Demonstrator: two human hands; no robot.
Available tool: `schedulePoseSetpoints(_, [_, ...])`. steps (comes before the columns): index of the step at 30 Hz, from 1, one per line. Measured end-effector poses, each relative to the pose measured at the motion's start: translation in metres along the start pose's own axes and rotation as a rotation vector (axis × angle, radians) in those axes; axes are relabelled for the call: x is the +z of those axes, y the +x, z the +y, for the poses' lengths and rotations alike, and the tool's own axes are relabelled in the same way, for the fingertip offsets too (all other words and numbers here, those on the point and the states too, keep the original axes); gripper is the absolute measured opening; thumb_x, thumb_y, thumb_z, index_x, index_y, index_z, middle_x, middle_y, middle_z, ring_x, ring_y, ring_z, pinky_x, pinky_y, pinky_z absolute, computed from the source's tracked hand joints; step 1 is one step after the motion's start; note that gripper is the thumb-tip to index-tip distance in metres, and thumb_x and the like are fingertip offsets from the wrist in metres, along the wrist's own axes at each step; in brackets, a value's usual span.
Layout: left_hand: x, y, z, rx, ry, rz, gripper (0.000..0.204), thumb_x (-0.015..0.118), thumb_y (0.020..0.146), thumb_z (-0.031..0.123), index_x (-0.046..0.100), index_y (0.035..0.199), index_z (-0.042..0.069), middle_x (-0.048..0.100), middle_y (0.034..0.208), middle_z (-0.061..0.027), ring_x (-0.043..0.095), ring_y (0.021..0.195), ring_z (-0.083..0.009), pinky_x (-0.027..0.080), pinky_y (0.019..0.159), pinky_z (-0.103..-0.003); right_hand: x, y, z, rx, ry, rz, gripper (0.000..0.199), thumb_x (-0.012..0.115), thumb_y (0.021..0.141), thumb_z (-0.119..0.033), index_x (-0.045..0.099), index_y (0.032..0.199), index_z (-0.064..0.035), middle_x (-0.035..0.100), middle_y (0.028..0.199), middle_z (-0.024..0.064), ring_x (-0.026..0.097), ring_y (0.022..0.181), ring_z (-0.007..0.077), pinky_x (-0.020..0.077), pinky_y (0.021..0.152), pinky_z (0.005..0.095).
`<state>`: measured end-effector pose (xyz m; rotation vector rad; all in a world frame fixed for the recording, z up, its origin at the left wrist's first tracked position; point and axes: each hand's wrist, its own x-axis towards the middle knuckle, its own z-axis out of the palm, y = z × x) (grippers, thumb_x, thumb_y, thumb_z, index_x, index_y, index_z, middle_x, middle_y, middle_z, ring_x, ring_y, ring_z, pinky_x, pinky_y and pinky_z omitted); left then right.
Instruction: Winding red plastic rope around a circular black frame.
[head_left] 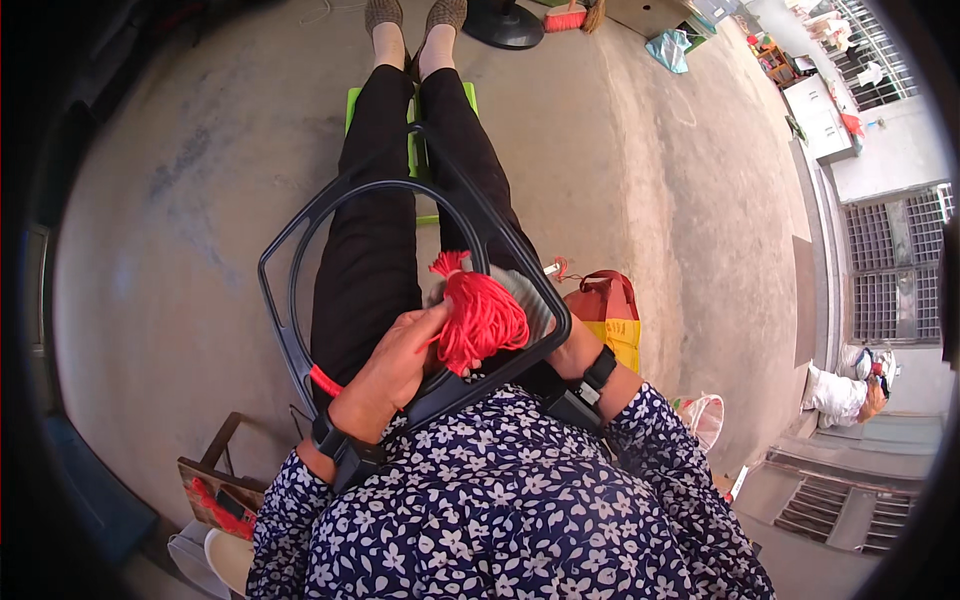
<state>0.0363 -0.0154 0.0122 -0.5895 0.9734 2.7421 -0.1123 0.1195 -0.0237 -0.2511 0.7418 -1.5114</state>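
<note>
A large black plastic frame (300, 215) with a round opening lies across my lap. A red yarn tassel (482, 318) rests on its near edge. My left hand (395, 365) pinches the tassel from the left, thumb and fingers closed on the strands. My right hand (572, 350) is mostly hidden behind the frame's right edge and grips it there. A short red thread (325, 381) is wrapped on the frame near my left wrist. Both wrists wear black straps.
My legs in black trousers stretch out over a green stool (412, 150) on a concrete floor. A red and yellow bag (612, 315) sits at my right. A wooden crate (215, 490) is at lower left. A fan base (505, 25) stands far ahead. Another person (850, 392) sits at far right.
</note>
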Motion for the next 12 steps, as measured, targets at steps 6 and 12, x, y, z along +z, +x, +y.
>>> schedulePoseSetpoints(6, [-0.004, 0.001, 0.006, -0.217, -0.215, -0.009, 0.046, 0.035, 0.098, 0.033, 0.058, 0.103, -0.007, 0.064, 0.083, -0.0166, 0.063, 0.073, -0.0228, 0.051, 0.068, -0.032, 0.002, -0.007, -0.038, -0.392, 0.228, 0.494, 0.03, 0.054, 0.092, -0.03, 0.055, 0.11, -0.0069, 0.064, 0.103, 0.0107, 0.062, 0.096, 0.0261, 0.0492, 0.089, 0.0407])
schedulePoseSetpoints(12, [-0.01, 0.001, 0.006, -0.168, -0.148, -0.131, 0.044, 0.037, 0.094, 0.029, 0.057, 0.107, -0.008, 0.063, 0.087, -0.018, 0.061, 0.078, -0.0251, 0.049, 0.078, -0.034, -0.038, -0.118, -0.071, -0.629, 0.23, 0.388, 0.026, 0.055, 0.09, -0.036, 0.055, 0.097, -0.0111, 0.066, 0.087, 0.0104, 0.062, 0.087, 0.0349, 0.0484, 0.087, 0.0522])
